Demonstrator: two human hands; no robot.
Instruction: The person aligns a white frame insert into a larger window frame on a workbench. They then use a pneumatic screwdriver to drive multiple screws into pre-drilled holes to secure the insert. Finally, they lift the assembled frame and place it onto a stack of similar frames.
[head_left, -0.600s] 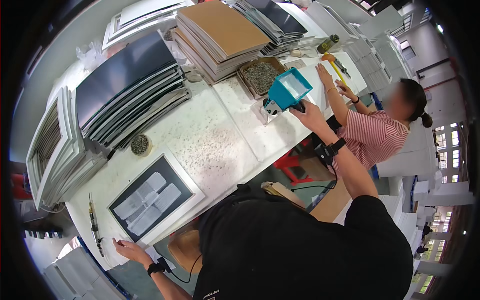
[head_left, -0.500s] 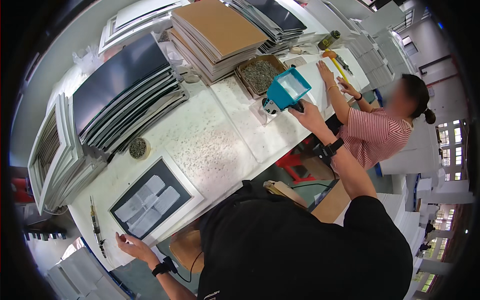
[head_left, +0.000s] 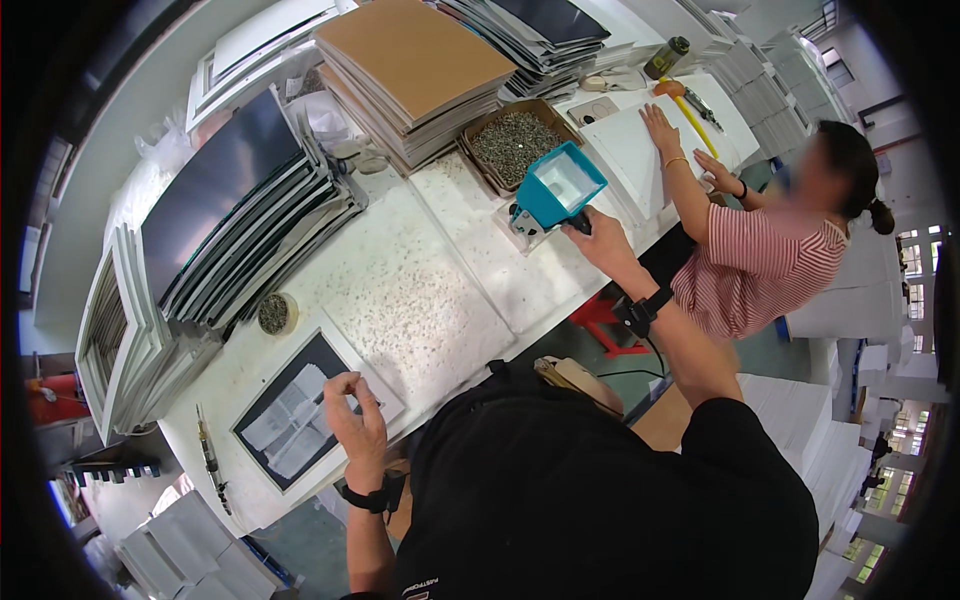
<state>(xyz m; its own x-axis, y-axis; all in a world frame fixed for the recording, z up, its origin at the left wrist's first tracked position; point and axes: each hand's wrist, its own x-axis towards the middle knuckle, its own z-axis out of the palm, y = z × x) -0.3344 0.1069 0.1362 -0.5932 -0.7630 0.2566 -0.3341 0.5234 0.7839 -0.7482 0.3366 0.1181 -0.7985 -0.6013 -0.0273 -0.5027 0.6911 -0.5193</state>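
Observation:
My right hand (head_left: 598, 243) is wrapped round the black handle of a teal box-shaped tool (head_left: 546, 205) with a pale, framed opening on top. Its metal front end is over the table beside a carton of small metal pieces (head_left: 517, 146). My left hand (head_left: 358, 415) is raised above the near right edge of a white frame (head_left: 378, 392), its fingers curled in toward the thumb. Whether anything is between those fingertips is too small to tell. Inside the frame lies a dark panel (head_left: 262, 412) with several whitish translucent pieces (head_left: 290, 428) on it, partly hidden by my left hand.
A round tub of small pieces (head_left: 274, 314) and a thin tool (head_left: 210, 460) flank the frame. Stacks of dark sheets (head_left: 225, 190), brown-topped boards (head_left: 415, 55) and white frames (head_left: 120, 330) line the back. At right, a co-worker (head_left: 765, 245) rests hands on a white board (head_left: 625, 150).
My left hand has moved right and up from the frame's lower left corner to its right side, and its fingers have curled. The right hand still holds the teal tool, slightly shifted left.

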